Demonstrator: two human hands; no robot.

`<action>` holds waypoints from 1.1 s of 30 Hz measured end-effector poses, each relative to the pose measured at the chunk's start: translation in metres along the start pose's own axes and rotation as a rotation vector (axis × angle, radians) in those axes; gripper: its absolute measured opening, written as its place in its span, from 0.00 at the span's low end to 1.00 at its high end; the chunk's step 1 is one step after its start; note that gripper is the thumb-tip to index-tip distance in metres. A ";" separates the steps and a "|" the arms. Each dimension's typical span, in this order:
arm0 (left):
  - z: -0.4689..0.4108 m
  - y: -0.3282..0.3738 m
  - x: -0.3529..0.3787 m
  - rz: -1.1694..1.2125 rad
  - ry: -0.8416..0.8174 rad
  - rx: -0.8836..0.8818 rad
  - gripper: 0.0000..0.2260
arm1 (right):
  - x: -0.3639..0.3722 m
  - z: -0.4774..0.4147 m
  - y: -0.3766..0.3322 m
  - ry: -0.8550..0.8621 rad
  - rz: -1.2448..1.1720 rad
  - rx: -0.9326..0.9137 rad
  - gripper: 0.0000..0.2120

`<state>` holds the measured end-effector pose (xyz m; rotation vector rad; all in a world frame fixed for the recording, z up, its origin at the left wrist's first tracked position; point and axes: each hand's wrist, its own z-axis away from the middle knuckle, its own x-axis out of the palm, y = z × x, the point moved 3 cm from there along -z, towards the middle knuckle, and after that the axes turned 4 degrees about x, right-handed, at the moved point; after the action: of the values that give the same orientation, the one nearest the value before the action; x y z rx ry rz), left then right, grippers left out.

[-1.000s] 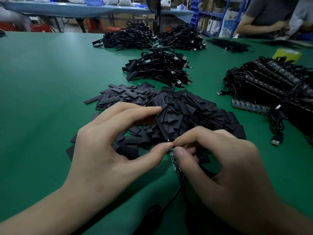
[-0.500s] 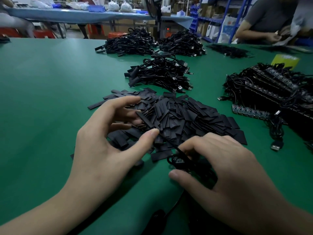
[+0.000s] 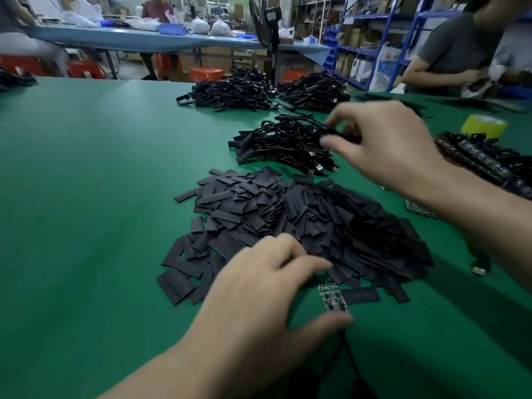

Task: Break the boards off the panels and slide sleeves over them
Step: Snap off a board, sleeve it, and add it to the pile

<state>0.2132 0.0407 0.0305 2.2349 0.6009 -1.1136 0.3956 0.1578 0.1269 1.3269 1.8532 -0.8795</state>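
A heap of flat black sleeves (image 3: pixel 302 220) lies mid-table. My left hand (image 3: pixel 259 300) hovers at its near edge, fingers spread, holding nothing; its thumb sits just below a small green board (image 3: pixel 333 296) lying bare on the mat with a black cable (image 3: pixel 349 355) trailing toward me. My right hand (image 3: pixel 385 142) is stretched out over a pile of finished sleeved cables (image 3: pixel 285 145), pinching a black sleeved piece between thumb and fingers. Panels of boards with cables (image 3: pixel 483 162) lie at the right.
Two more black cable piles (image 3: pixel 233 90) (image 3: pixel 313 92) sit farther back. A yellow tape roll (image 3: pixel 483 126) stands at the right. A USB plug (image 3: pixel 479 270) lies beside my right forearm. Another person (image 3: pixel 449 53) works at the far right corner. A fan pole (image 3: pixel 273 41) stands behind the table.
My right hand has left the near edge of the sleeve heap and reached far forward to the cable pile with a sleeved piece. My left hand dropped toward a bare board.
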 end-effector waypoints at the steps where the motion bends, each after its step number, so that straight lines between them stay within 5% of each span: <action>1: 0.001 0.002 0.003 -0.026 -0.044 0.023 0.27 | 0.009 -0.025 -0.003 -0.005 0.035 -0.023 0.12; 8: 0.005 -0.002 0.011 -0.063 -0.133 0.017 0.30 | 0.051 -0.119 -0.033 -0.151 0.224 -0.052 0.23; 12: 0.005 -0.005 0.011 0.076 -0.180 -0.042 0.28 | 0.046 -0.058 -0.045 -0.091 -0.012 -0.125 0.14; 16: 0.004 -0.006 0.009 0.064 -0.177 -0.078 0.32 | 0.016 0.041 -0.036 -0.213 -0.208 -0.066 0.10; 22: 0.003 -0.001 0.007 -0.055 -0.190 -0.069 0.35 | -0.014 0.115 -0.021 -0.553 -0.115 0.064 0.13; 27: 0.005 -0.001 0.010 0.033 -0.230 -0.104 0.33 | -0.019 0.137 -0.014 -0.640 0.084 0.088 0.20; 33: 0.005 0.000 0.008 0.221 -0.170 -0.098 0.26 | -0.010 0.145 -0.017 -0.678 -0.116 0.195 0.17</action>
<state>0.2153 0.0385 0.0216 2.0410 0.3221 -1.1214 0.4027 0.0276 0.0595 0.8694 1.3384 -1.3941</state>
